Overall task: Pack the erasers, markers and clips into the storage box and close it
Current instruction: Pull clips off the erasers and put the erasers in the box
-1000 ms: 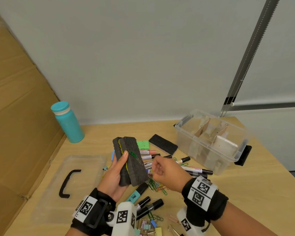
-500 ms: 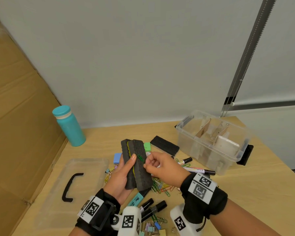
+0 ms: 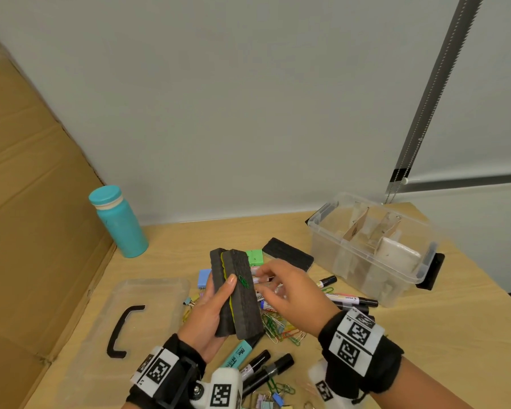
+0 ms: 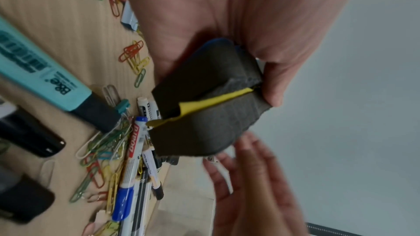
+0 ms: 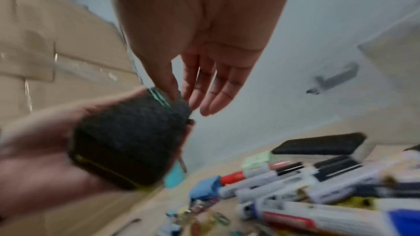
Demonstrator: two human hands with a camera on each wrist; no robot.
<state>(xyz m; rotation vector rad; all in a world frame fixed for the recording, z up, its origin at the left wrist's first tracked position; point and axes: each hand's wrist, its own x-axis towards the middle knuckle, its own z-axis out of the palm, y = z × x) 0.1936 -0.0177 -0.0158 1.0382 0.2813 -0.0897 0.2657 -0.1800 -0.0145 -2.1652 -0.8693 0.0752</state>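
Note:
My left hand point(image 3: 216, 305) grips two dark grey board erasers point(image 3: 242, 308) stacked face to face, a yellow layer showing between them point(image 4: 204, 101). They stand upright above the clutter. A green paper clip point(image 3: 244, 281) clings to the front eraser's face, just beside my left thumb. My right hand point(image 3: 289, 293) hovers at the right of the erasers with straight, spread fingers and holds nothing; in the right wrist view its fingertips point(image 5: 179, 94) brush the erasers' top end point(image 5: 127, 141). The clear storage box point(image 3: 337, 258) stands open at the back right, with cardboard dividers inside.
The clear lid point(image 3: 160, 290) with a black handle point(image 3: 121, 332) lies at the left. On the table lie a third black eraser point(image 3: 288, 255), markers point(image 3: 351, 299), a teal highlighter point(image 3: 238, 354), paper clips point(image 3: 278, 326) and binder clips point(image 3: 269, 399). A teal bottle point(image 3: 118, 222) stands by the cardboard wall point(image 3: 27, 231).
My right hand came up to the green clip on the eraser with pinched fingers, then spread its fingers and drew slightly right. The clip stays on the eraser. My left hand keeps its grip.

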